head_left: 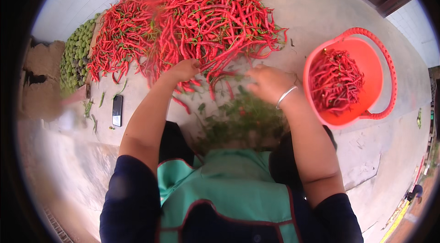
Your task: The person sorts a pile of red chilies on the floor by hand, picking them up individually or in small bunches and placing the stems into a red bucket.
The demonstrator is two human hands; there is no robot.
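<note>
A large pile of long red chili peppers (215, 18), some with green stems, spreads on the concrete floor in front of me. At the pile's near edge my left hand (185, 69) is closed on a few red chili peppers, its fingertips partly hidden. My right hand (271, 83), with a silver bangle (286, 97) at the wrist, is to its right, fingers curled and slightly blurred. What they hold, if anything, I cannot make out. Below both hands lies a blurred heap of green stems and leaves (243, 121). Loose chili peppers (181, 104) lie near my left wrist.
A pinkish-red basket (373, 75) with a looped handle, partly filled with red chili peppers, stands at the right. A dark phone (117, 110) lies on the floor at left. Beyond it are a heap of green produce (75, 57) and brown sacking (43, 66).
</note>
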